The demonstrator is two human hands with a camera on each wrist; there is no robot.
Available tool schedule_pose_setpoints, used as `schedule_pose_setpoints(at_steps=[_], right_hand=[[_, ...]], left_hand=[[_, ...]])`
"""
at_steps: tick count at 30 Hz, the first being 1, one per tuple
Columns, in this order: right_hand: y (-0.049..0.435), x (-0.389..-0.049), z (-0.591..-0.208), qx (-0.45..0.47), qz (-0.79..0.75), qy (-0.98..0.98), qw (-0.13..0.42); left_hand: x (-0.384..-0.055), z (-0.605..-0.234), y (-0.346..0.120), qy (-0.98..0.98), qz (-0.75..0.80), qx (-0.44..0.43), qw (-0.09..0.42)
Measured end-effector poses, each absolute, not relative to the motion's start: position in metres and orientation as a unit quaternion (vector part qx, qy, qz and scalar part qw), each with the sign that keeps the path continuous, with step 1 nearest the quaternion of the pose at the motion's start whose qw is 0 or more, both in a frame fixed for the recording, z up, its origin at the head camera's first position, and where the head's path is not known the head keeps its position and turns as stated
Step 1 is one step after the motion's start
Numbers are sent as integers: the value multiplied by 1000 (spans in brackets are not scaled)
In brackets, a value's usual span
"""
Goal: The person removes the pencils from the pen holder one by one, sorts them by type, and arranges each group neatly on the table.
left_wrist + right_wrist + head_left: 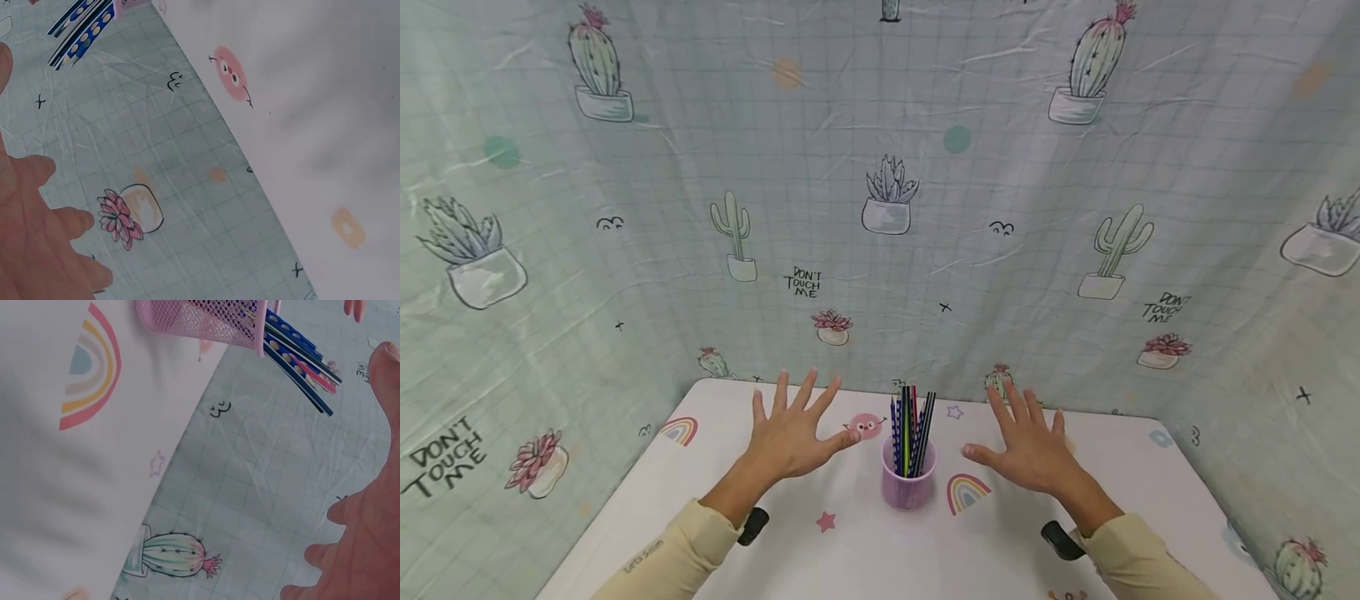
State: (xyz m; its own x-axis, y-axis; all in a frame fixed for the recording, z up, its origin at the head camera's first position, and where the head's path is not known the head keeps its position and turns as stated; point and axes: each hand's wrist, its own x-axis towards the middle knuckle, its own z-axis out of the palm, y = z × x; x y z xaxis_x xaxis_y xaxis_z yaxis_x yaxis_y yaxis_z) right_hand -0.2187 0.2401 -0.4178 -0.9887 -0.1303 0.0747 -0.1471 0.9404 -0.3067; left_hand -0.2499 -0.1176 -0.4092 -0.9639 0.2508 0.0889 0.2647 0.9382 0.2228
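A pink mesh pencil cup stands on the white table between my two hands. Several pencils lean in it, tips up, some dark striped, some blue with pale dots, one yellow-green and one red. My left hand hovers left of the cup with fingers spread and the thumb toward it. On the other side, my right hand is held with fingers spread too, its thumb pointing at the cup. Neither hand touches anything. The right wrist view shows the cup's mesh wall and pencils beyond the right thumb.
The white table carries printed rainbows, stars and small faces. Behind it and at both sides hangs a pale green curtain with printed cacti, close to the table's far edge. A dark band sits at the right wrist, another at the left.
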Motion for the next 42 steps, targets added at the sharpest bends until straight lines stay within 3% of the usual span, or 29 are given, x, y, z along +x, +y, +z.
schedule_pose_setpoints(at_steps=[42], right_hand=[[217,-217,-481,68,251,-966,2]], left_hand=[[-248,-465,-93,-966,-210,-152,21]])
